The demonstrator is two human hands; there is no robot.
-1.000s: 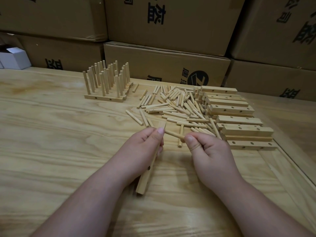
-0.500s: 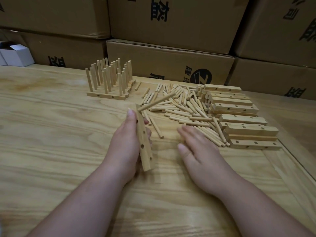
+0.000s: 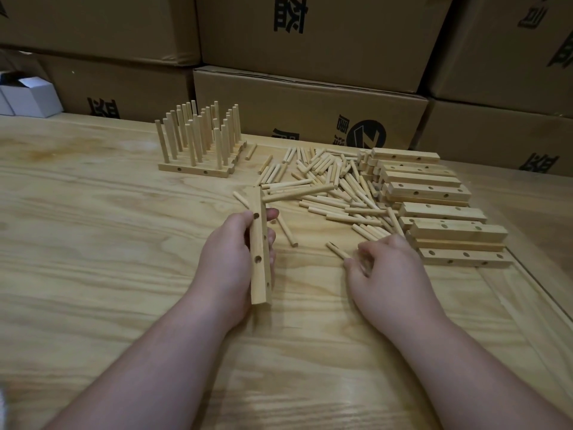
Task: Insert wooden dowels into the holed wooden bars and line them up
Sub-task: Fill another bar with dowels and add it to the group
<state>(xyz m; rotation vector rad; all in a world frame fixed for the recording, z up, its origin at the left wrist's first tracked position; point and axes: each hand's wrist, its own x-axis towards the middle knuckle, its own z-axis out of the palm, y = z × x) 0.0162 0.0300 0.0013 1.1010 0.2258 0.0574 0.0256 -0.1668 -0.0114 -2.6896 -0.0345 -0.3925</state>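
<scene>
My left hand [image 3: 226, 262] grips a holed wooden bar [image 3: 259, 259], held nearly upright above the table. One dowel [image 3: 297, 193] sticks out to the right from a hole near the bar's top end. My right hand [image 3: 390, 274] is low over the table to the right, blurred, with its fingers curled round the end of a loose dowel [image 3: 336, 250]. Behind the hands lies a pile of loose dowels [image 3: 335, 187]. Empty holed bars [image 3: 443, 212] are stacked at the right. Finished bars with upright dowels [image 3: 198, 147] stand in a row at the back left.
The wooden table [image 3: 93, 243] has a raised edge strip along the right side [image 3: 527, 293]. Cardboard boxes [image 3: 310, 113] are stacked along the back. A small white box [image 3: 31, 97] sits at the far left.
A dowel went into the bar's top hole and my left hand raised the bar upright. My right hand let go, reached right to the pile, and now curls on another dowel.
</scene>
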